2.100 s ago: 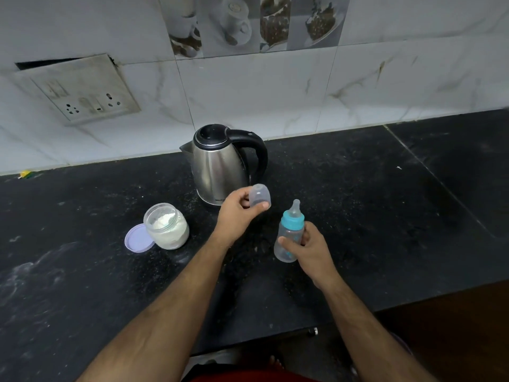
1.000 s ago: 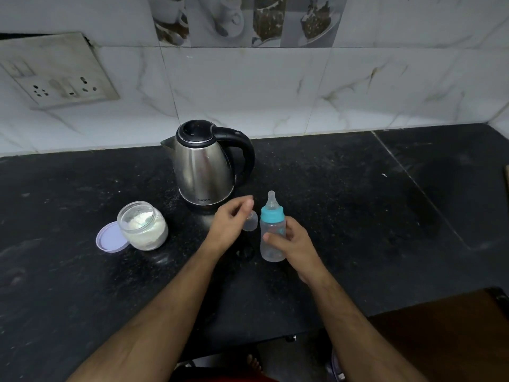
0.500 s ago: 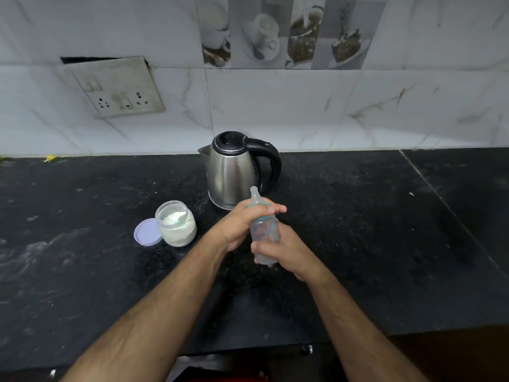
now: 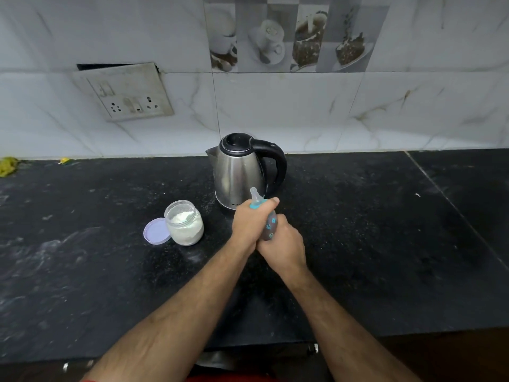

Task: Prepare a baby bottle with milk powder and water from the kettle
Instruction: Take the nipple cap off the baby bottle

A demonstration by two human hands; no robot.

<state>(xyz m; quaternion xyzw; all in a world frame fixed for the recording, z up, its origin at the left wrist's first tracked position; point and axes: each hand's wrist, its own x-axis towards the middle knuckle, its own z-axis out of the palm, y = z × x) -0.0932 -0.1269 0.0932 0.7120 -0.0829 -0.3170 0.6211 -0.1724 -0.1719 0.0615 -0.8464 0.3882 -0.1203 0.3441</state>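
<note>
Change since earlier: both my hands had closed in on the baby bottle [image 4: 268,226]; the small clear cap my left hand held two seconds before was gone from view, and the view had tilted up to take in more wall.
Left hand [image 4: 249,223]: fingers wrapped tight around the teal collar [image 4: 254,205], the teat [image 4: 255,194] poking out above the knuckles.
Right hand [image 4: 282,245]: fingers closed around the bottle's lower body, bracing it.
Step, as I judged it: unscrewing the collar so powder could go in.
Bottle position: held just above the black counter [image 4: 385,244], at 6 o'clock from the kettle [image 4: 239,172] and close in front of it.
Milk powder jar [image 4: 184,222]: open, at 9 o'clock from the bottle, its lilac lid [image 4: 154,231] lying flat against its left side.
Kettle: lid shut, handle toward 3 o'clock, spout toward 9 o'clock.
Risk: a collar that gave suddenly could jerk my left elbow toward the open jar and spill powder; a loose hold could drop the teat onto the dusty counter.
Writing: small dark lettering low on the kettle body, too small and part hidden to read; teal printed motifs on the bottle, no words legible.
Wall: switch plate [image 4: 124,92] hanging crooked at 10 o'clock.
</note>
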